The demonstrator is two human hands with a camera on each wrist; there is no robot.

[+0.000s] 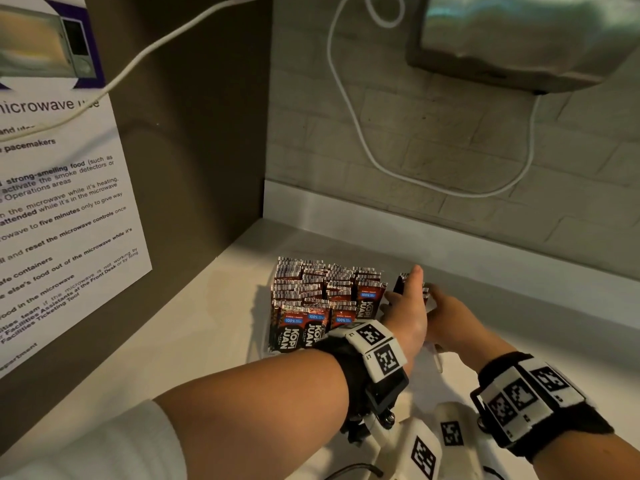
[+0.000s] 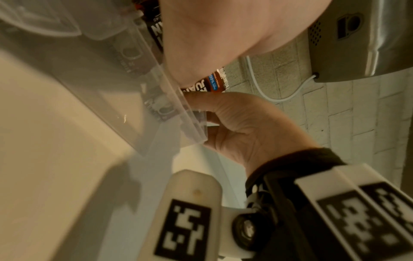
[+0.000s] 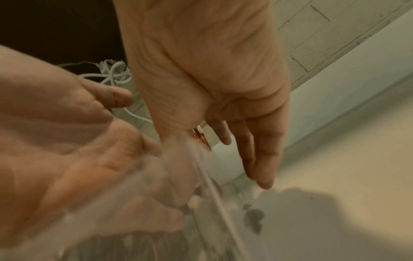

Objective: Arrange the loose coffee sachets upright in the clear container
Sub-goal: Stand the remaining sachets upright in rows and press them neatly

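Note:
The clear container (image 1: 437, 358) stands on the white counter, packed with upright red-brown coffee sachets (image 1: 311, 299) across its left and middle. My left hand (image 1: 407, 306) reaches into its right end, fingers straight, pressing flat against a small upright stack of sachets (image 1: 401, 282). My right hand (image 1: 450, 310) is just to the right of it. In the left wrist view the right hand (image 2: 250, 127) pinches the container wall (image 2: 111, 88), thumb over the rim and fingers outside. In the right wrist view the left hand (image 3: 78, 150) shows blurred through the plastic wall (image 3: 212, 185).
A brown side panel (image 1: 194, 133) with a microwave notice (image 1: 62, 202) closes the left side. A white cable (image 1: 349, 109) hangs down the tiled back wall. A steel appliance (image 1: 519, 39) is mounted at the upper right. Bare counter (image 1: 207, 323) lies left of the container.

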